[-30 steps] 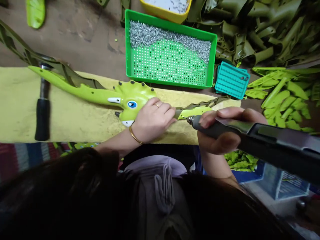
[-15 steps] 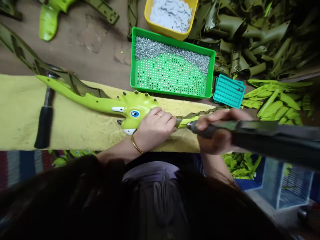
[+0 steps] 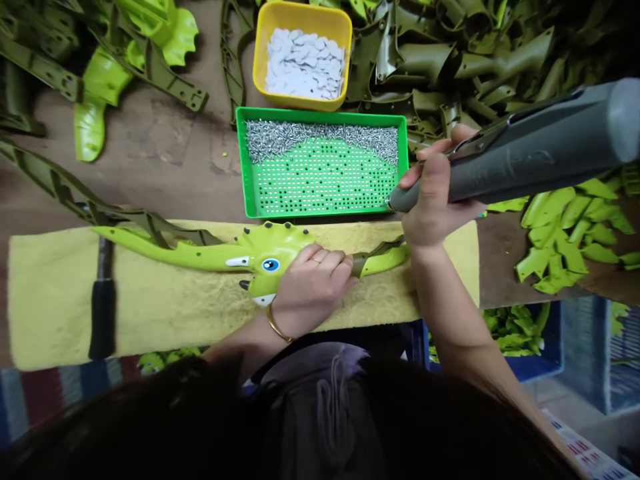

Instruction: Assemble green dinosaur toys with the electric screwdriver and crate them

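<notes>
A lime-green plastic toy sword (image 3: 200,257) with a triceratops head lies on a yellow towel (image 3: 150,320), its olive backing strip along the top edge. My left hand (image 3: 313,287) grips the sword just right of the head, with a gold bangle on the wrist. My right hand (image 3: 435,193) is shut around a grey electric screwdriver (image 3: 510,157), away from the sword. The screwdriver's tip reaches the lower right corner of a green perforated tray (image 3: 320,115). Silver screws (image 3: 320,137) lie along the tray's far side and stand in its holes.
A black-handled hammer (image 3: 103,313) lies on the towel. Beyond the tray stands a yellow tub (image 3: 300,20) of white discs. Heaps of olive plastic parts (image 3: 450,67) and lime plastic parts (image 3: 560,233) lie to the upper right and right. A blue crate (image 3: 545,347) sits below the bench edge.
My right hand has lifted the screwdriver from the sword's end to the tray's corner. The view has tilted farther up the bench. My left hand stays on the sword.
</notes>
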{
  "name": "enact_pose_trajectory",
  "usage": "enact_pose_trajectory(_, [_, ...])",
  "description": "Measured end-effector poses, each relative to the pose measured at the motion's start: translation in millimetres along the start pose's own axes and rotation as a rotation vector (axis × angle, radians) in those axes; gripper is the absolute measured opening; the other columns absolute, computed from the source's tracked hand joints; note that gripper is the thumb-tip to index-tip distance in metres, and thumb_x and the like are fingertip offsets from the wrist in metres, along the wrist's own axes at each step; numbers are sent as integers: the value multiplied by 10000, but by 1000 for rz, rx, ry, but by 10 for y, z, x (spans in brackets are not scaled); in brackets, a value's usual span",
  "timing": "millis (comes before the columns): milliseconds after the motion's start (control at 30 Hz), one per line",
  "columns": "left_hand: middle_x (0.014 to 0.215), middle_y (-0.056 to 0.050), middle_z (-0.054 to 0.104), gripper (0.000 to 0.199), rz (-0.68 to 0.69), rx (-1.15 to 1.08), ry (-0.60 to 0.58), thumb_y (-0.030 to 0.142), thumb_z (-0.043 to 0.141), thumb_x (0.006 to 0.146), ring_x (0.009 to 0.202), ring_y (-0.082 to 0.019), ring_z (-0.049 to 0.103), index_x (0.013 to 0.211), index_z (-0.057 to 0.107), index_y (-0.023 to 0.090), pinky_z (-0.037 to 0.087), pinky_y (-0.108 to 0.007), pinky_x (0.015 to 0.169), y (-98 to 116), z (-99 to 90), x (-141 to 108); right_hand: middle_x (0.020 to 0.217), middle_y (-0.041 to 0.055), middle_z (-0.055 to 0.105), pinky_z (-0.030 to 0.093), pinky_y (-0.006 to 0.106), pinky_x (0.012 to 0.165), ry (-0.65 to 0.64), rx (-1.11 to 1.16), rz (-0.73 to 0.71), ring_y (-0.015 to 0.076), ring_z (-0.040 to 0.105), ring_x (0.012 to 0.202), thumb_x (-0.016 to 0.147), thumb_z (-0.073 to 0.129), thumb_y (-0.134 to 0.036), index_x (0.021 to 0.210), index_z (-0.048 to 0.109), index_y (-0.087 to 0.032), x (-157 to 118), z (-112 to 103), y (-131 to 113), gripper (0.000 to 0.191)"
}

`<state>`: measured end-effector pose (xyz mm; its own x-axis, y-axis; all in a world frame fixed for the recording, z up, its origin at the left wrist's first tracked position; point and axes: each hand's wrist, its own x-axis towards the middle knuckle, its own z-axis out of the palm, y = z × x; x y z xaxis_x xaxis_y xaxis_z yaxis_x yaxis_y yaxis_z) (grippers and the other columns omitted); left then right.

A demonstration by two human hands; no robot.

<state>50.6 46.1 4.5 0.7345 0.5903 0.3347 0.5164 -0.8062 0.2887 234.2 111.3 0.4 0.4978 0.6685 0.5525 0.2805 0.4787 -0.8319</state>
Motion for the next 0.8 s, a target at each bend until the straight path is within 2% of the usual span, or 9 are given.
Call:
enact_pose_trajectory(133, [902,-96,722,221,5,-6,2,297,585,916,779,-196,641,971,664,98,496,-358,772,-6,-22,9,857,-34,591,507,216,461,95,32,-91,42,555,521,836,662,-405,1045,600,-280,86,46,-129,252])
enact_pose_trajectory(267, [889,-96,721,226,-16,-18,-22,306,592,907,766,-203,638,975,677,107,484,-375,781,5,-21,17,883,-46,630,448,200,426,121,84,-107,28,548,500,858,643,-363,1063,640,-324,134,-12,-514,209])
enact_pose_trajectory(400, [883,-83,722,216,-50,-11,-68,310,581,905,771,-214,639,970,684,132,482,-384,780,17,-2,11,845,-41,639,414,203,345,-58,111,-104,42,532,452,840,644,-415,1077,668,-325,-25,-146,-800,255])
enact_pose_trajectory(533, [857,-65,716,230,-50,35,-72,324,560,915,764,-205,639,950,684,134,480,-364,783,27,10,8,826,-49,609,454,223,356,-156,23,-85,60,486,440,836,624,-465,1144,609,-379,-267,-203,-731,320])
enact_pose_trajectory(667, [805,-58,701,196,-39,56,-72,259,532,917,738,-198,632,929,680,131,473,-359,763,39,10,24,720,-55,535,422,225,357,-210,26,-61,72,452,417,835,602,-483,1157,572,-406,-397,-197,-606,333])
enact_pose_trajectory(800, [781,-62,690,187,-53,45,-64,219,514,914,722,-192,627,905,681,135,476,-358,772,45,7,22,677,-67,512,451,236,388,-246,33,-27,84,465,429,831,592,-481,1163,549,-417,-473,-250,-661,341])
